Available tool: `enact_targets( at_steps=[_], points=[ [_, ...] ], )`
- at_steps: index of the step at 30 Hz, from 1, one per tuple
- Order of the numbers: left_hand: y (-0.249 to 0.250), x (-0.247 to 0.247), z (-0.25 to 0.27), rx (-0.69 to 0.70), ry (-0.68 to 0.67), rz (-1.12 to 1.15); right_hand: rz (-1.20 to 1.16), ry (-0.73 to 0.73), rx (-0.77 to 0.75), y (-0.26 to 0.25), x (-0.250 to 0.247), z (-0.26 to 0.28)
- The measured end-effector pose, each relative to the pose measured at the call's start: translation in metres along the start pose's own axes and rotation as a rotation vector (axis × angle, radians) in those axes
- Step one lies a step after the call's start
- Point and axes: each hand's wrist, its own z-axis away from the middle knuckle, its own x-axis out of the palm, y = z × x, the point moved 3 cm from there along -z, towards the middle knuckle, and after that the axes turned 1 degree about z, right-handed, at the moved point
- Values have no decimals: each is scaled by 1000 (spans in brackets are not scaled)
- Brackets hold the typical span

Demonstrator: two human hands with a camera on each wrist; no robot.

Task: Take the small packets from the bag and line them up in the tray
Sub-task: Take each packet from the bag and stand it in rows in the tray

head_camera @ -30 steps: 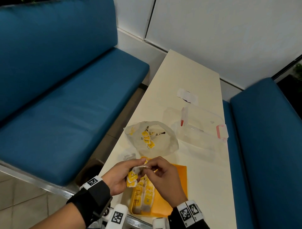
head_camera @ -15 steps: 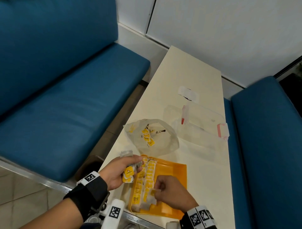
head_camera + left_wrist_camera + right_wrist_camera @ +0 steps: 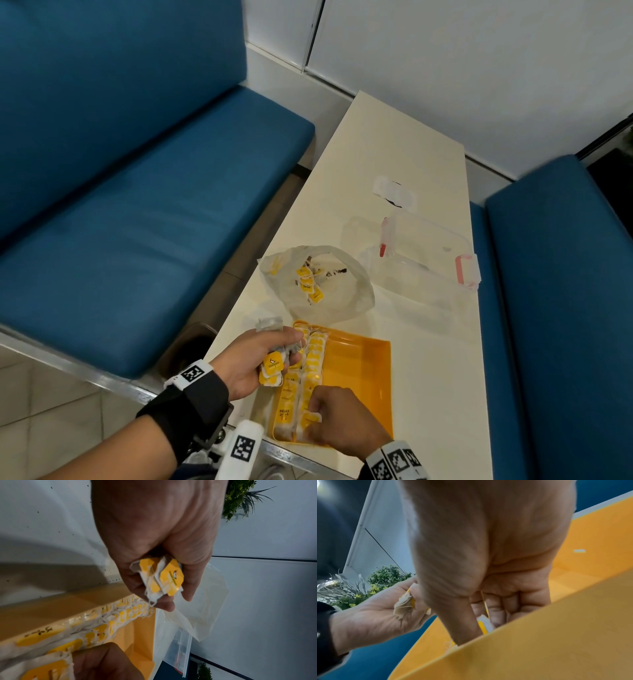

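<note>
An orange tray (image 3: 356, 377) lies at the near table edge, with two rows of yellow-and-white packets (image 3: 313, 363) along its left side. My left hand (image 3: 270, 356) hovers over the tray's left rim and grips a small bunch of packets (image 3: 164, 578). My right hand (image 3: 320, 416) is down in the tray's near end, pinching one packet (image 3: 483, 625) at the near end of the second row. Behind the tray lies a clear plastic bag (image 3: 318, 284) with several packets (image 3: 308, 281) inside.
A clear lidded box (image 3: 424, 257) with pink clips stands to the right of the bag. A white slip (image 3: 394, 192) lies farther back on the cream table (image 3: 428, 359). Blue benches (image 3: 137, 205) flank the table on both sides.
My right hand left the bunch in my left hand and dropped into the near end of the tray with one packet. The left hand stayed beside the tray's left rim.
</note>
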Motion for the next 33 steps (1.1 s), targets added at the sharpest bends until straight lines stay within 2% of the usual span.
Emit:
enact_targets(
  at_steps=[8,14,17,21,23,25,28,33],
  points=[
    [-2,3,3,34,-14,-42,37,23,33,-1,4,-2],
    [-2,3,6,44,-14,-95,-144,22,24,2,0,4],
    [-2,-1,7,41,-3,-101,-168,187,91,14,-11,7],
    [-1,-5,10,28,0,-94,-203,639,72,30,-41,20],
    [0,-7,12,26,3,-81,-237,774,120,36,-52,25],
    [2,-8,13,26,13,-76,-252,813,188,40,-58,23],
    [4,-11,17,16,32,-58,-254,784,278,44,-57,15],
    [8,-15,19,16,64,-36,-212,762,251,38,-55,4]
  ],
)
